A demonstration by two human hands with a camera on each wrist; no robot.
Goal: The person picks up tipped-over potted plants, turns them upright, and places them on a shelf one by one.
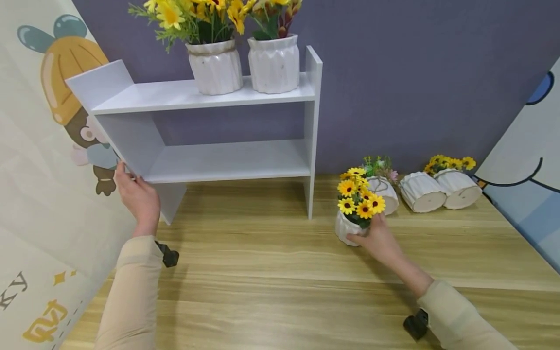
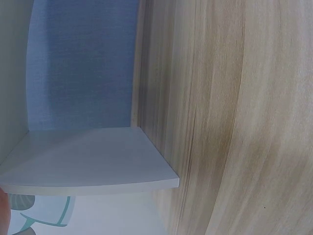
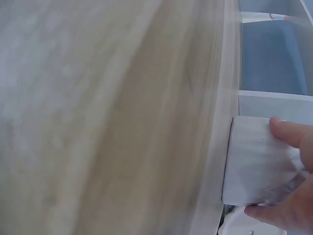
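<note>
My right hand (image 1: 379,239) grips a small white ribbed flowerpot (image 1: 345,229) between thumb and fingers. Yellow dark-centred flowers (image 1: 360,197) rise from it. Seen by the right wrist camera, the thumb and a finger clasp opposite sides of the pot (image 3: 259,161). On the far left, my left hand (image 1: 141,197) holds the front edge of the side panel of a white two-tier shelf (image 1: 232,158), at the height of its lower board. Only a sliver of that hand enters the left wrist view, beside the panel (image 2: 88,159).
Two white pots (image 1: 215,68) with yellow flowers stand on the upper board. Several potted flowers lie tipped over along the wall at right, among them a white pot (image 1: 422,193). A wooden tabletop (image 1: 262,272) lies below; a printed cloth (image 1: 39,194) hangs at left.
</note>
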